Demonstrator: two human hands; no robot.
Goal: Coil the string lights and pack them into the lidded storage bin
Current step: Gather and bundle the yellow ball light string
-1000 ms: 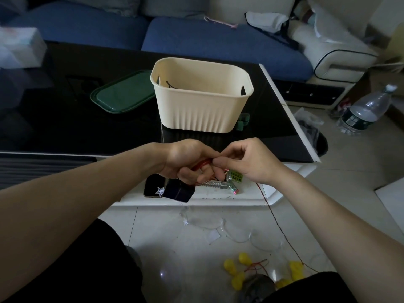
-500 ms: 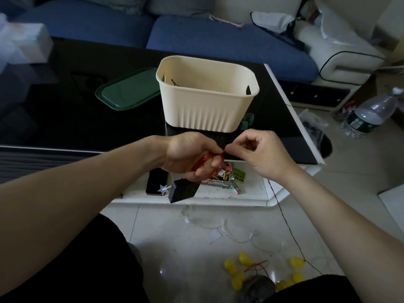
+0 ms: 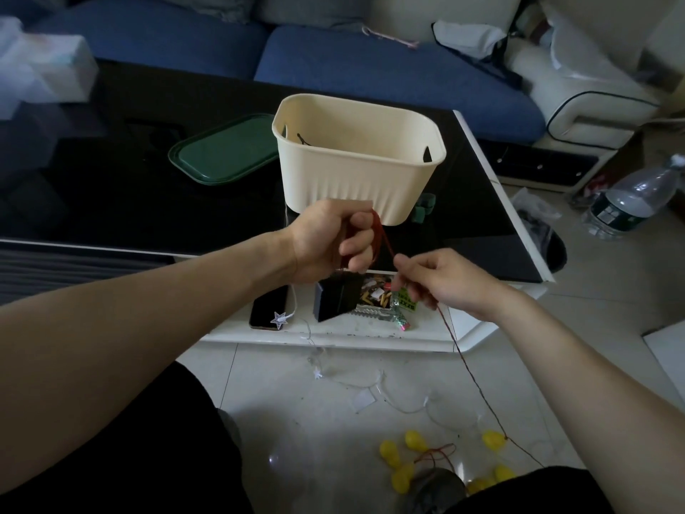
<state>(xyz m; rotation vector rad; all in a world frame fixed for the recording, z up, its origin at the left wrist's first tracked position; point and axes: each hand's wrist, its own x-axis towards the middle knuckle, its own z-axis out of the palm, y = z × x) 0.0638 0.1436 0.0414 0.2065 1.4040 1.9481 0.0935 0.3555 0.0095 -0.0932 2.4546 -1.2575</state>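
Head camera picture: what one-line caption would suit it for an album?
Left hand grips a coil of red wire while right hand pinches the strand, before an open cream plastic bin.

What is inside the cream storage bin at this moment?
Only the upper inner walls of the cream bin show: bare, with handle slots and a thin dark strand hanging over the left rim. Its front wall covers the bottom, so whether anything lies there cannot be seen.
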